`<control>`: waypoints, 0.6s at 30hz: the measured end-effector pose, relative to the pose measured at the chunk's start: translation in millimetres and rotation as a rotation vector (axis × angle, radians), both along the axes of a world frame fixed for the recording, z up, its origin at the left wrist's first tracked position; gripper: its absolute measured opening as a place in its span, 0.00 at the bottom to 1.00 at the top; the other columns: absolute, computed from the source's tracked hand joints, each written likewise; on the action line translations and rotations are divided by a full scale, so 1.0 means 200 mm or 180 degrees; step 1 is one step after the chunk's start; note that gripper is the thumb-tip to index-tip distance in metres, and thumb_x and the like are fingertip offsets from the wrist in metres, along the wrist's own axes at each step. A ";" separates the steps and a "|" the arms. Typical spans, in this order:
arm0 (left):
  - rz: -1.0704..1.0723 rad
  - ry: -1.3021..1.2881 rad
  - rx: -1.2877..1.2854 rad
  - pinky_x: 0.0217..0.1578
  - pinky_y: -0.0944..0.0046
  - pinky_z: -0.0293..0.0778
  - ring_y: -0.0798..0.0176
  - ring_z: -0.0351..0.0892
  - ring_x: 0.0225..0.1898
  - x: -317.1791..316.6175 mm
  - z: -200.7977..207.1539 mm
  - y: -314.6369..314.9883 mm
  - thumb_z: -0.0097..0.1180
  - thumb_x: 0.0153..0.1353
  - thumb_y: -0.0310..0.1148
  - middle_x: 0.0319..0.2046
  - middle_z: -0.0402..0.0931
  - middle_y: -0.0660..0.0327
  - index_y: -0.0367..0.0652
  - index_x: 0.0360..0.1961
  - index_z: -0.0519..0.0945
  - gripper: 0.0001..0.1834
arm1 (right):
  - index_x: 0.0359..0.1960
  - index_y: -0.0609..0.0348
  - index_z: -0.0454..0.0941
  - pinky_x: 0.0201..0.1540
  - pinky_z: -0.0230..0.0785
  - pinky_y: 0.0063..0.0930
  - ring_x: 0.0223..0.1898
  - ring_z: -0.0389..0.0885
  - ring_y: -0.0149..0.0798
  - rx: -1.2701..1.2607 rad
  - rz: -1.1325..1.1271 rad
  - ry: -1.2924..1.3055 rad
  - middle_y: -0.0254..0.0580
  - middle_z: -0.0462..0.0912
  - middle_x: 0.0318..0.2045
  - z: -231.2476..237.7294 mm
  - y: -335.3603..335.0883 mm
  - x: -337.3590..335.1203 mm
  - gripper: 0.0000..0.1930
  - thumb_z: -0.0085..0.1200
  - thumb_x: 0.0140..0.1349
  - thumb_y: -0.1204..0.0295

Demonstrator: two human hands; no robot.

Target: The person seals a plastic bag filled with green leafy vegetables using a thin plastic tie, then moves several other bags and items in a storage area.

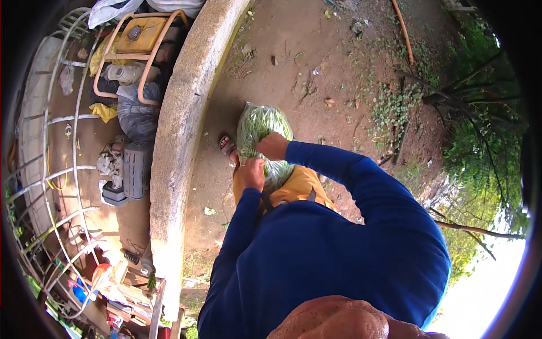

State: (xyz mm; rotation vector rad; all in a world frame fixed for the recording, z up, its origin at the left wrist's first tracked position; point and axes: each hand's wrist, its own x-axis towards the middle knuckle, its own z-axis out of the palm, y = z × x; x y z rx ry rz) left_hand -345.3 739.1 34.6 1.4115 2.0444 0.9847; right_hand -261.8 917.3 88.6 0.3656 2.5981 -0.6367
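Observation:
A clear plastic bag [264, 120] packed with long, thin green vegetables, which look like beans, stands in front of my legs. My left hand [252, 173] is closed on the near-left side of the bag, fingers curled at the plastic. Just beyond it and to the right, my right hand [273, 146] is also closed, its fingers bent down against the bag. Between the two hands, some of the green vegetables show. What lies inside each set of fingers is mostly hidden, though both appear to grip plastic.
To my left runs a low concrete wall [179, 113]. Beyond it are a metal-framed machine with a yellow tank [144, 33], a grey plastic crate [137, 169] and white metal bars [73, 152]. Bare soil [316, 68] stretches ahead, with an orange pipe [403, 31] and leafy branches [480, 113] at right.

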 end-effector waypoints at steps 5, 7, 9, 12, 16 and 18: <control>0.0709 -0.0285 -0.0321 0.47 0.50 0.73 0.43 0.78 0.37 0.10 0.10 -0.15 0.67 0.62 0.38 0.40 0.78 0.48 0.37 0.44 0.78 0.17 | 0.37 0.57 0.79 0.37 0.78 0.52 0.34 0.85 0.60 -0.0482 -0.0735 0.0251 0.54 0.84 0.29 0.01 0.08 0.18 0.07 0.54 0.62 0.68; 0.0902 -0.0676 -0.0855 0.45 0.53 0.76 0.47 0.79 0.39 0.14 0.15 -0.29 0.73 0.58 0.44 0.47 0.76 0.46 0.33 0.53 0.73 0.32 | 0.44 0.58 0.77 0.43 0.78 0.52 0.42 0.85 0.59 -0.0520 -0.1310 0.0648 0.56 0.83 0.39 0.12 0.16 0.21 0.12 0.55 0.63 0.66; 0.1023 -0.1288 -0.1137 0.43 0.54 0.77 0.50 0.80 0.41 0.21 0.20 -0.35 0.76 0.55 0.46 0.48 0.76 0.47 0.33 0.56 0.71 0.37 | 0.54 0.56 0.75 0.41 0.78 0.52 0.43 0.85 0.59 -0.0136 -0.1568 0.1255 0.57 0.81 0.47 0.19 0.24 0.26 0.17 0.53 0.64 0.70; 0.0619 -0.1112 -0.1609 0.42 0.56 0.78 0.55 0.81 0.41 0.34 0.23 -0.36 0.77 0.52 0.45 0.44 0.79 0.49 0.34 0.59 0.70 0.41 | 0.61 0.54 0.71 0.41 0.80 0.48 0.46 0.84 0.56 0.0073 -0.1175 0.1542 0.54 0.76 0.53 0.13 0.23 0.30 0.22 0.52 0.64 0.73; 0.0622 -0.1233 -0.1689 0.44 0.54 0.79 0.52 0.83 0.41 0.38 0.14 -0.39 0.66 0.62 0.39 0.40 0.82 0.52 0.35 0.50 0.77 0.22 | 0.42 0.54 0.82 0.37 0.80 0.41 0.42 0.80 0.48 0.0404 -0.0327 0.1638 0.46 0.75 0.44 0.12 0.18 0.21 0.11 0.55 0.58 0.69; 0.0749 -0.0743 -0.1289 0.46 0.54 0.78 0.52 0.83 0.43 0.42 0.11 -0.43 0.61 0.66 0.37 0.41 0.83 0.52 0.37 0.47 0.79 0.15 | 0.36 0.54 0.82 0.38 0.80 0.41 0.43 0.79 0.47 0.0366 0.0016 0.1637 0.44 0.76 0.42 0.13 0.16 0.26 0.08 0.55 0.57 0.68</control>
